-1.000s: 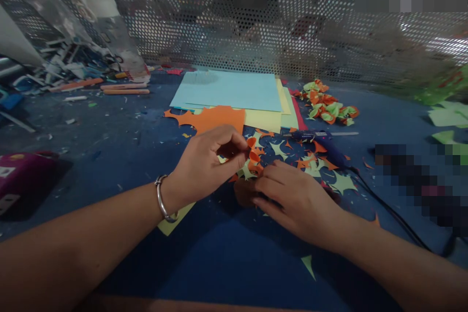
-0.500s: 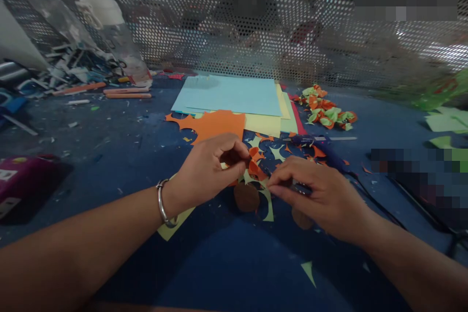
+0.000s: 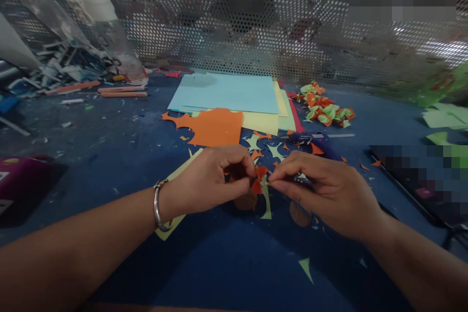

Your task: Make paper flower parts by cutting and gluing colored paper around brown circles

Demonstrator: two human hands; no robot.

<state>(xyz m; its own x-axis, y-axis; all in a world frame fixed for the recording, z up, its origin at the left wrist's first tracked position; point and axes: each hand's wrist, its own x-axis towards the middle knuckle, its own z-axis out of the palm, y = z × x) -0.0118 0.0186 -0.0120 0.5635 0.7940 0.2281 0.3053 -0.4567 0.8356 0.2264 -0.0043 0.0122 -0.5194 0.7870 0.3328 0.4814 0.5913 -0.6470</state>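
Note:
Over the blue table, my left hand (image 3: pixel 214 178) with a metal bangle pinches a small orange paper piece (image 3: pixel 259 179) between thumb and fingers. My right hand (image 3: pixel 321 190) pinches the same piece from the right side, fingertips meeting the left hand's. A pale green paper strip (image 3: pixel 266 202) lies under the piece. Two brown paper discs (image 3: pixel 246 201) lie on the table just below the hands. Orange and pale green offcuts (image 3: pixel 272 148) are scattered just beyond the fingers.
A cut orange sheet (image 3: pixel 215 126) lies before stacked light blue (image 3: pixel 230 92) and yellow sheets. A pile of folded orange-green paper pieces (image 3: pixel 325 107) sits at right back, with a glue gun (image 3: pixel 310 139) and its cord. A perforated metal screen (image 3: pixel 204 24) closes the back; clutter lies far left.
Both hands have drawn closer to me and together. My right hand lifted off the table and now pinches the orange piece with the left.

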